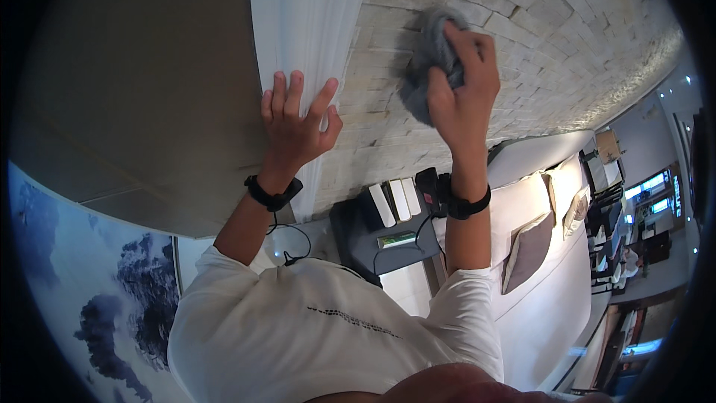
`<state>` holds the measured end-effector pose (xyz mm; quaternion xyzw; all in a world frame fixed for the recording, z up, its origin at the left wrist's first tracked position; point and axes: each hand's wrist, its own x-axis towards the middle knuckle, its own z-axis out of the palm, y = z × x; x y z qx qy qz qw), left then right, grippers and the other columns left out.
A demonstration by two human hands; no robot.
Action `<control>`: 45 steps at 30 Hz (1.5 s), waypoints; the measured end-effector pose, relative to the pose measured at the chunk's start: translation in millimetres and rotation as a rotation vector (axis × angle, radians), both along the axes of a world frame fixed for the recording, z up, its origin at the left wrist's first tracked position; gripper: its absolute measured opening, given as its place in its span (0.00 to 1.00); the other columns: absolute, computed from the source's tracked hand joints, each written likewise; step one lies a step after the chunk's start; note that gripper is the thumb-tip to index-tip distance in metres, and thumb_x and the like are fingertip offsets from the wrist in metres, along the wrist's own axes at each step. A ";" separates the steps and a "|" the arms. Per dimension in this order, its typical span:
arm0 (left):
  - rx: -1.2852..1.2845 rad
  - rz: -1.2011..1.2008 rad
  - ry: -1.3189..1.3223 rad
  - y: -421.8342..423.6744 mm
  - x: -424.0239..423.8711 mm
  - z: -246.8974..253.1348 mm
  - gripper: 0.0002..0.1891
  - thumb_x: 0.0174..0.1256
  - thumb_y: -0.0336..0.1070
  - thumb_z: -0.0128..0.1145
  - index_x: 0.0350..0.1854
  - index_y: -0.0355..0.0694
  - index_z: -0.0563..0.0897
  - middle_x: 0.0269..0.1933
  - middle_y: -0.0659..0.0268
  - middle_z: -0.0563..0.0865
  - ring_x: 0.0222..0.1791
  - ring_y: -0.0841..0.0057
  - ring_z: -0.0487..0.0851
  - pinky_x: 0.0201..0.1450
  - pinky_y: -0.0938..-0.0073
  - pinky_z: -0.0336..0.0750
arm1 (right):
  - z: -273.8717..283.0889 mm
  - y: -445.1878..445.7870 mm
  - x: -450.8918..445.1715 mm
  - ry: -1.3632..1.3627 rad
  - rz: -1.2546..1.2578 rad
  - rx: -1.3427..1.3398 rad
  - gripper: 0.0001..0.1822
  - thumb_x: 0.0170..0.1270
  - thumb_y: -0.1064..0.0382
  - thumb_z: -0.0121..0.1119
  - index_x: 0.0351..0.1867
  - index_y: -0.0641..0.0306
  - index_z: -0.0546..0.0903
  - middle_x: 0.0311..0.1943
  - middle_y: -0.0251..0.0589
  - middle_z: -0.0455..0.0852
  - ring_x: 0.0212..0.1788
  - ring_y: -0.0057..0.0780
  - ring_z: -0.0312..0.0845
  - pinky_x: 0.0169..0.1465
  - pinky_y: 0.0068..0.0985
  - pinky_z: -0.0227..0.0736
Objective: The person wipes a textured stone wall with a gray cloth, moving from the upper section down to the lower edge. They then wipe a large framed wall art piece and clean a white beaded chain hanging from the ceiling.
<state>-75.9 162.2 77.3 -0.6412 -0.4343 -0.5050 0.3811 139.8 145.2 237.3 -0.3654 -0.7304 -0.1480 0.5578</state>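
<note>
My right hand (pixel 470 87) grips a bunched grey cloth (pixel 420 87), which lies against a wall of pale, rough stone bricks (pixel 386 17). Parts of the cloth and its far side are hidden behind my fingers. To the left, my left hand (pixel 299 117) rests with spread fingers on a white moulded trim (pixel 307 17) that runs along the stone's edge; it holds nothing. Black bands with small devices circle both wrists, and a thin dark cable hangs near the left one.
Below the hands stands a dark grey bedside table (pixel 358 252) with several upright books (pixel 397 201) and a small green box (pixel 396 239). A bed (pixel 537 302) with pillows is at right. A dark panel (pixel 140 95) fills the left; a misty mountain picture (pixel 128 291) is lower left.
</note>
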 end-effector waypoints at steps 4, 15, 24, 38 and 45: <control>-0.036 -0.004 0.004 -5.0 -0.3 -4.5 0.29 0.56 0.41 0.64 0.64 0.59 0.79 0.75 0.57 0.64 0.78 0.45 0.53 0.73 0.45 0.48 | 10.1 3.3 4.1 0.028 -0.040 0.050 0.27 0.48 0.71 0.56 0.55 0.63 0.83 0.46 0.50 0.78 0.43 0.49 0.80 0.47 0.35 0.77; -0.004 -0.115 0.017 -11.2 -10.2 -10.9 0.23 0.52 0.35 0.64 0.54 0.60 0.85 0.71 0.65 0.74 0.75 0.46 0.60 0.71 0.49 0.58 | 18.7 -6.8 -84.6 -0.070 -0.322 0.101 0.26 0.44 0.72 0.61 0.51 0.65 0.82 0.45 0.49 0.77 0.45 0.49 0.77 0.47 0.38 0.75; -0.346 -0.560 -0.312 -70.8 3.7 -18.8 0.22 0.54 0.22 0.60 0.54 0.43 0.82 0.66 0.58 0.76 0.74 0.51 0.65 0.72 0.51 0.62 | -69.4 -57.4 -43.8 -0.017 0.382 -0.429 0.29 0.47 0.72 0.57 0.58 0.61 0.81 0.46 0.52 0.79 0.50 0.54 0.76 0.55 0.38 0.73; -1.624 -0.970 -0.975 -396.2 -26.3 -172.0 0.45 0.58 0.26 0.65 0.76 0.37 0.52 0.64 0.60 0.73 0.65 0.73 0.74 0.67 0.68 0.70 | -317.4 -328.9 -37.6 0.118 0.851 -1.233 0.40 0.52 0.76 0.65 0.70 0.65 0.66 0.60 0.50 0.77 0.64 0.39 0.73 0.67 0.31 0.67; -1.718 -0.783 -0.809 -481.5 -49.5 -152.7 0.30 0.67 0.34 0.64 0.69 0.37 0.66 0.58 0.60 0.80 0.59 0.74 0.78 0.62 0.70 0.73 | -322.1 -407.1 -70.7 -0.045 0.681 -1.402 0.32 0.52 0.71 0.71 0.58 0.65 0.67 0.48 0.52 0.81 0.54 0.42 0.80 0.58 0.32 0.74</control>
